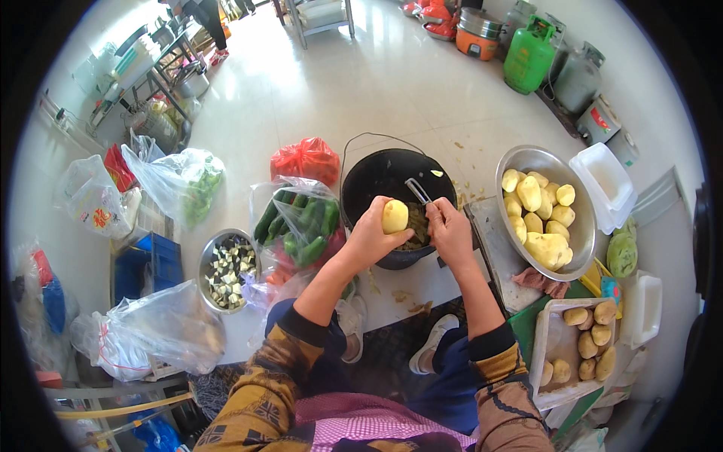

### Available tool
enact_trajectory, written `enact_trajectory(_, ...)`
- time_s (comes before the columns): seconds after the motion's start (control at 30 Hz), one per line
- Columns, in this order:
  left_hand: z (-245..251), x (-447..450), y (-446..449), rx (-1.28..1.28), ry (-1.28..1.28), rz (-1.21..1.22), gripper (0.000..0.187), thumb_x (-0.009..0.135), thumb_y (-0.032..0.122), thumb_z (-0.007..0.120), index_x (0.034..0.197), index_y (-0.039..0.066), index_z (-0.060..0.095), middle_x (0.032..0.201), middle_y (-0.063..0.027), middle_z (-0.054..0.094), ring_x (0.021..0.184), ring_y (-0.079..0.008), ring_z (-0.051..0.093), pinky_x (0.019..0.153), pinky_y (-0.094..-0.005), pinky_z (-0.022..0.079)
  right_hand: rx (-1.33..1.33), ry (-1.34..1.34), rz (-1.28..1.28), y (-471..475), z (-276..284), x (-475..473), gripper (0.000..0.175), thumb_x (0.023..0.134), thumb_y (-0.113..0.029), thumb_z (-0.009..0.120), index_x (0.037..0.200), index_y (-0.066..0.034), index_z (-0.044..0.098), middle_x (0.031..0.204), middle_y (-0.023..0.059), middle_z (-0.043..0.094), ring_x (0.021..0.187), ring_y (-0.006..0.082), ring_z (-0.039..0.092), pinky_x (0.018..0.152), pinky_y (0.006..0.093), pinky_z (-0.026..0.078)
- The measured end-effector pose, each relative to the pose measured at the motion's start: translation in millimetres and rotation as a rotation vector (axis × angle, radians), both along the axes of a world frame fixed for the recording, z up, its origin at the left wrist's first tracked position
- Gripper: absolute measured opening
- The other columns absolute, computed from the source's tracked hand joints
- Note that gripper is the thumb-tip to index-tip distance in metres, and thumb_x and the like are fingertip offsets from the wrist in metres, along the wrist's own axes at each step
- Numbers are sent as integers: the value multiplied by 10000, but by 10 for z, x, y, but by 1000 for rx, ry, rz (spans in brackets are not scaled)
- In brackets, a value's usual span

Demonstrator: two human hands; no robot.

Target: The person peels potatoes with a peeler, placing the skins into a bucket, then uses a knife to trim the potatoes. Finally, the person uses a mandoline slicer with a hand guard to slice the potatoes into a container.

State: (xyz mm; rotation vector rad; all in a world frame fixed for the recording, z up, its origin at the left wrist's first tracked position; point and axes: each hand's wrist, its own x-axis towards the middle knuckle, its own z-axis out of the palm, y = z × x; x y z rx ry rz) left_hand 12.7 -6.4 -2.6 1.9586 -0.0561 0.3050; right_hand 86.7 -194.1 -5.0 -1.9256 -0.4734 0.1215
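Note:
A peeled yellow potato (395, 217) is gripped in my left hand (368, 236), above the near rim of a black bucket (367, 175). My right hand (450, 229) grips a metal vegetable peeler (418, 191), its head tilted up and apart from the potato. Potato peelings (417, 226) lie in the bottom of the bucket. At the right, a steel bowl (584, 226) holds several peeled potatoes (545, 195). Nearer to me, several unpeeled potatoes (593, 336) sit in a white plastic tray (539, 361).
Left of the bucket are a bag of green cucumbers or peppers (308, 220), a red bag (305, 161) and a bowl of diced eggplant (231, 271). Gas cylinders (528, 56) line the right wall. A person (206, 22) stands far left. Peel scraps (415, 308) litter the floor.

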Motion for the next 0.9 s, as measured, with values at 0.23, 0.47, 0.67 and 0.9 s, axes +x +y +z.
enact_trajectory(0.23, 8, 69, -89, -208, 93, -92, 445, 946, 136, 773, 1315, 49, 540, 1029, -21, 642, 715, -57, 582, 529, -222, 491, 434, 413, 57, 51, 22, -138, 308, 1120, -370, 522, 992, -105, 615, 901, -28, 645, 735, 49, 683, 507, 199, 481)
enact_trajectory(0.47, 178, 19, -20, -501, 321, -84, 282, 909, 94, 790, 1123, 77, 606, 790, 28, 600, 603, -27, 513, 469, -216, 392, -45, -315, 70, -13, 166, -167, 184, 1057, -281, 628, 1032, -100, 646, 824, 51, 676, 712, 224, 703, 558, 330, 513)
enact_trajectory(0.67, 147, 21, -27, -472, 378, 37, 297, 803, 91, 804, 1045, 85, 630, 756, 31, 590, 562, -32, 479, 452, -230, 342, -330, -543, 37, -3, 83, -155, 207, 1022, -288, 654, 945, -106, 590, 804, 106, 652, 713, 378, 664, 575, 468, 493)
enact_trajectory(0.9, 42, 16, 8, 167, 222, 209, 358, 791, 139, 784, 1080, 26, 607, 903, -143, 711, 887, -331, 716, 807, -419, 553, -267, -502, 2, 10, 13, -135, 197, 1041, -287, 616, 950, -117, 579, 768, 118, 654, 730, 386, 675, 588, 491, 513)
